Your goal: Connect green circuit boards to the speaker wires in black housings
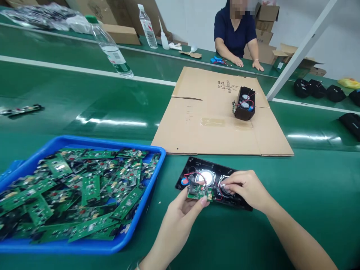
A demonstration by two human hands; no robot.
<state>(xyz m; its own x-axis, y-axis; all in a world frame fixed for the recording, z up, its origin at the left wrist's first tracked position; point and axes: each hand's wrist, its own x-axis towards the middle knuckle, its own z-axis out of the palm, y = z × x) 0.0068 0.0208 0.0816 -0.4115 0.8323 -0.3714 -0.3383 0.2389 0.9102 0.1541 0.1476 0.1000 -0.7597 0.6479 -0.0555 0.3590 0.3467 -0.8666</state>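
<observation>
My left hand (184, 210) holds a small green circuit board (197, 192) between thumb and fingers, above the left part of a black speaker panel (239, 201). Two round silver speakers are set in the panel; red and black wires and a blue round part (185, 181) lie near the board. My right hand (246, 185) is closed in a pinch over the right speaker (224, 189); what its fingertips hold is too small to name.
A blue tray (161, 157) heaped with green boards stands left. Beyond the panel, a flat cardboard sheet (208, 138) bears a black speaker box (245, 112). A water bottle (114, 56) stands back left. A person (234, 33) rests both hands on the far table.
</observation>
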